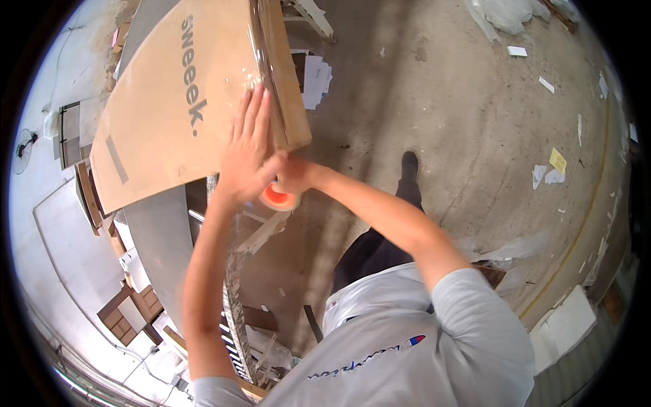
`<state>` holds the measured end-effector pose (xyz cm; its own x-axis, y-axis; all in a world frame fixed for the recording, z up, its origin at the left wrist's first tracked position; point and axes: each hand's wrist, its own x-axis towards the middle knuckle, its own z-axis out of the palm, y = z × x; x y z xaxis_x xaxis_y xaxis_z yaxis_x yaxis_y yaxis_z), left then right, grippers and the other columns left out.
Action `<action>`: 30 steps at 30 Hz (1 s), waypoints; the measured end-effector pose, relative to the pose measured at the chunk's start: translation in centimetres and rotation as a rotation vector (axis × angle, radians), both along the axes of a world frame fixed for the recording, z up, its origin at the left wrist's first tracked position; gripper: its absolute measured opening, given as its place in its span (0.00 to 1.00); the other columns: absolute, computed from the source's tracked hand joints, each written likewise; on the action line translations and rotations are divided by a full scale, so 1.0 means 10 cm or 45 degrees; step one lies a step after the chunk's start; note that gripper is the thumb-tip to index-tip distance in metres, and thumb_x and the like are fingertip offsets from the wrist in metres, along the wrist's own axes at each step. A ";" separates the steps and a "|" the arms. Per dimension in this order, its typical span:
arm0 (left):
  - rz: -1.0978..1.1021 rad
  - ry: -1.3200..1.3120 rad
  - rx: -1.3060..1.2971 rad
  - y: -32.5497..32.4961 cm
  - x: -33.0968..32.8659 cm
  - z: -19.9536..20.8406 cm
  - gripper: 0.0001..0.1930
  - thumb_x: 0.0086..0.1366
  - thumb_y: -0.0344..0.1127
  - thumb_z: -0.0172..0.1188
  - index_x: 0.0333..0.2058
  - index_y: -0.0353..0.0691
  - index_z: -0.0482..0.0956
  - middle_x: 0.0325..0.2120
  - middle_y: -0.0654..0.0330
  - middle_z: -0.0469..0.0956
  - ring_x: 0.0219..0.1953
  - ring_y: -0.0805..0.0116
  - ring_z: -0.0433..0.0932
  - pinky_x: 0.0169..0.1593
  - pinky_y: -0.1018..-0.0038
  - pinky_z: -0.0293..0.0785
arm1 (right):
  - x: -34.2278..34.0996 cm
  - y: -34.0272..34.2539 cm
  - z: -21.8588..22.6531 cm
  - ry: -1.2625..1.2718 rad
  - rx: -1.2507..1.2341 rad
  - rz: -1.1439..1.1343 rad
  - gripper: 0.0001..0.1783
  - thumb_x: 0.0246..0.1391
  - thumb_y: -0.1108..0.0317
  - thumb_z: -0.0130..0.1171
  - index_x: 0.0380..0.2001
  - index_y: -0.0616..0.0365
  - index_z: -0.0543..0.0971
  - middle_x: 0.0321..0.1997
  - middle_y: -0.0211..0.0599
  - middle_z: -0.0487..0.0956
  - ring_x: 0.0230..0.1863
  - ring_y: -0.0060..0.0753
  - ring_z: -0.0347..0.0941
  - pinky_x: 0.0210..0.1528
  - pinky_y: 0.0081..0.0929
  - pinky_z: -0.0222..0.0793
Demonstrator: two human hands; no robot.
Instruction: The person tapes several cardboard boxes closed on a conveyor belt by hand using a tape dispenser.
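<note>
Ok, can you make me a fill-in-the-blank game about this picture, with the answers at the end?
1. The left hand lies on the brown cardboard box with its palm facing (up or down) ____.
2. The right hand is next to a round roll of sticky ____.
3. Among the white scraps on the floor lies one ____ scrap of paper.
4. In this picture you can count just ____ dark shoe.

Missing words: down; tape; yellow; one.

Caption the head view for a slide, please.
Left hand flat on a cardboard box beside its taped edge; right hand holding a tape roll near the box's corner.
</note>
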<state>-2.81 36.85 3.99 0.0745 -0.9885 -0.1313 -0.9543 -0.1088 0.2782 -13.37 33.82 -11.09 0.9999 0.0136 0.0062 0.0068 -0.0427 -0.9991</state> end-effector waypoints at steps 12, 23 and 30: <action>0.278 -0.338 0.176 0.14 -0.17 0.05 0.33 0.62 0.34 0.64 0.67 0.37 0.68 0.67 0.46 0.66 0.71 0.43 0.63 0.69 0.51 0.62 | -1.63 -2.41 -0.73 0.887 0.987 -0.395 0.31 0.54 0.73 0.63 0.63 0.67 0.71 0.53 0.42 0.80 0.56 0.32 0.77 0.61 0.29 0.72; 1.238 -0.314 -0.081 -2.63 1.19 -0.07 0.53 0.56 0.44 0.73 0.73 0.35 0.51 0.74 0.47 0.53 0.76 0.46 0.49 0.75 0.49 0.49 | 2.19 -5.21 0.44 0.286 0.611 -0.151 0.20 0.54 0.76 0.56 0.52 0.65 0.79 0.44 0.30 0.82 0.44 0.19 0.77 0.50 0.22 0.73; 1.308 -0.383 -0.059 -2.69 1.28 -0.21 0.64 0.41 0.57 0.80 0.73 0.37 0.56 0.73 0.50 0.57 0.76 0.50 0.53 0.74 0.50 0.50 | 3.23 -5.03 0.47 0.205 0.288 0.635 0.26 0.45 0.75 0.55 0.52 0.63 0.81 0.40 0.33 0.83 0.40 0.22 0.76 0.47 0.25 0.74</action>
